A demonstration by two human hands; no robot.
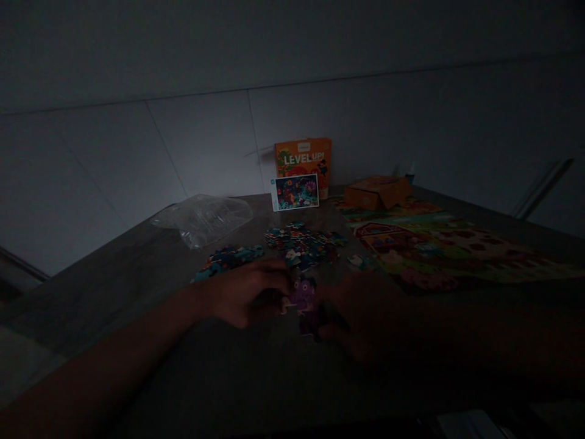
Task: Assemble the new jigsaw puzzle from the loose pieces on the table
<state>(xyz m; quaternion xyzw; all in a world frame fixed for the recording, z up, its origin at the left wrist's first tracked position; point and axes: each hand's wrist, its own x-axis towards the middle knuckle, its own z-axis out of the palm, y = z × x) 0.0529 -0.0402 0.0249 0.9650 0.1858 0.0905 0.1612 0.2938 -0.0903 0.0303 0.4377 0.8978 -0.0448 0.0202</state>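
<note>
1. Purple puzzle pieces (303,295), between left hand (251,292) and right hand (359,311), are apparently being joined.
2. Left fingers are curled; a pinch cannot be confirmed.
3. Right finger closure cannot be told.
4. Edge alignment is probably required next.

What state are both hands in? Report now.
Left hand: fingers curled, at a small pale-edged cardboard puzzle piece; grip unclear.
Right hand: at flat purple cardboard puzzle pieces; too dark to tell its grip.

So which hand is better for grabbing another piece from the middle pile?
Probably the left hand: it looks closer to the near edge of the middle pile, while the right hand sits farther back, by the purple pieces.
</note>
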